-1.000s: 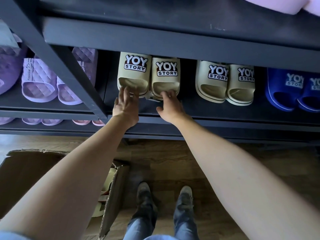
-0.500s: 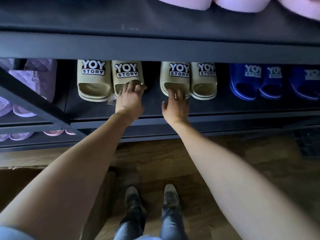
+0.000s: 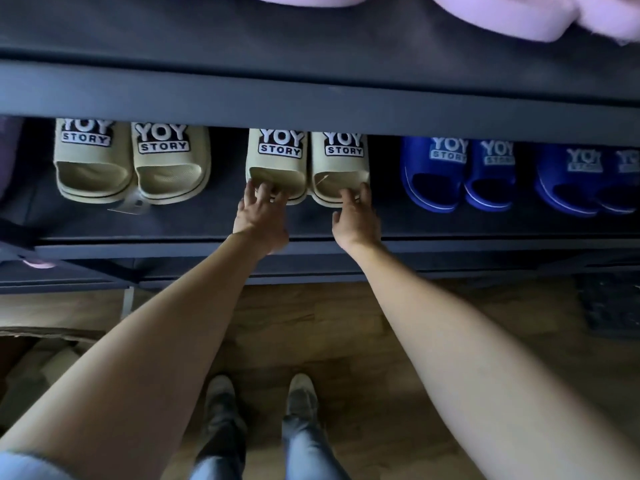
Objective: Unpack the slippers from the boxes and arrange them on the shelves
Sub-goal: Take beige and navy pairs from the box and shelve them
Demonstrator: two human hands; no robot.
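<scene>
Head view looks down on a dark shelf unit (image 3: 311,105) that fills the upper half of the picture, with a wooden floor (image 3: 346,323) below it and the person's two bare forearms reaching up from the lower edge. An open cardboard box (image 3: 52,336) sits on the floor at lower left, cut off by the frame. Pink slippers (image 3: 502,15) lie on the top shelf, only their near edges showing. On the shelf board (image 3: 221,220) beneath, a row of slippers stands with heels toward the person: blue slippers (image 3: 457,174) in two pairs at the right, a beige pair (image 3: 131,168) at the left, and between them the left beige slipper (image 3: 277,161) and the right beige slipper (image 3: 341,168), touching side by side. The left hand (image 3: 259,220) reaches to the first of these; its fingers (image 3: 263,194) are spread and only slightly bent, the tips resting on the heel rim without wrapping round it. The right hand (image 3: 356,223), just beside it, lays its straight fingers (image 3: 346,197) on the heel rim of the right beige slipper, thumb held out to the left and apart from the sole. Both hands are loose and grasp nothing. A small tag (image 3: 130,206) pokes out at the heels of the beige pair at the left
</scene>
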